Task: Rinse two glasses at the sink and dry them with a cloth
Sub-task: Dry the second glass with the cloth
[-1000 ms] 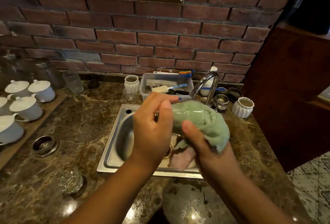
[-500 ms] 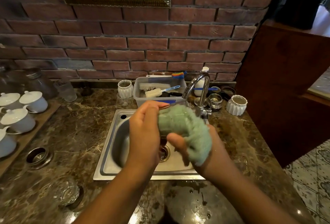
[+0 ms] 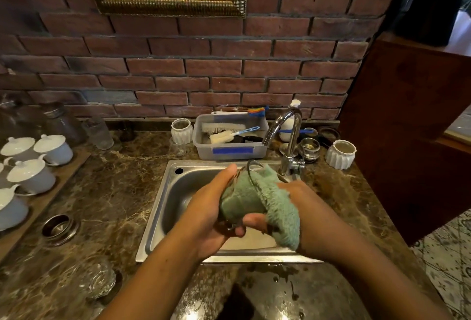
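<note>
While left hand (image 3: 206,217) is clasping glass (image 3: 237,202) tilted above sink (image 3: 163,205), right hand (image 3: 308,207) is gripping green cloth (image 3: 280,210), working it inside glass and over rim. Drying is looking under way, rinse of this glass likely done; tap (image 3: 290,136) is giving no visible water. Second glass (image 3: 98,279) is sitting on table (image 3: 114,192), well apart at near left; cannot tell whether rinsed or dried.
</note>
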`<act>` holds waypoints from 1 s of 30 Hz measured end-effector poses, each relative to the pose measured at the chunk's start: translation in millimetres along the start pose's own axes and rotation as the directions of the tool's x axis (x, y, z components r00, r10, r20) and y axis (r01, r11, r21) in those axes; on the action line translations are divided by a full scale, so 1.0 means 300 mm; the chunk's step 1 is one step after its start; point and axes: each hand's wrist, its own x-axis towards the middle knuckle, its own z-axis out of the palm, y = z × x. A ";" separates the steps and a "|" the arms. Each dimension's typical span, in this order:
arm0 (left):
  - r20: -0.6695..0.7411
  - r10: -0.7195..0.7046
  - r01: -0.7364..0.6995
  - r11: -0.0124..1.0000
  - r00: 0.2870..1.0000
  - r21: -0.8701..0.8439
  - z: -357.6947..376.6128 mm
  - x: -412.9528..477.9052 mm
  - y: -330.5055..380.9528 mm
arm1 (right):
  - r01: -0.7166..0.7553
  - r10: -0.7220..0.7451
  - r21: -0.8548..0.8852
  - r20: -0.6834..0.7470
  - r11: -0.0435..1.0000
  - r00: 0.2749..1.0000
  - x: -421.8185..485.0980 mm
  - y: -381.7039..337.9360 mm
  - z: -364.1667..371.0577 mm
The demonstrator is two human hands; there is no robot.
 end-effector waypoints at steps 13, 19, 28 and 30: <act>0.250 -0.105 0.154 0.971 0.962 -0.184 -0.062 0.000 -0.105 | -0.174 0.477 0.871 -0.076 0.459 0.876 0.046 0.056 0.140; -0.281 0.455 -0.260 0.809 0.845 0.528 -0.128 0.011 -0.262 | 0.005 0.810 0.990 -0.118 0.141 0.574 0.070 0.047 0.352; -0.214 0.529 -0.233 0.653 0.821 0.720 -0.451 -0.025 -0.435 | -0.311 0.808 0.916 0.378 -0.254 0.452 0.043 0.100 0.557; -0.252 0.486 -0.215 0.715 0.837 0.666 -0.517 -0.057 -0.470 | -0.363 0.794 0.889 0.425 -0.277 0.434 0.040 0.116 0.580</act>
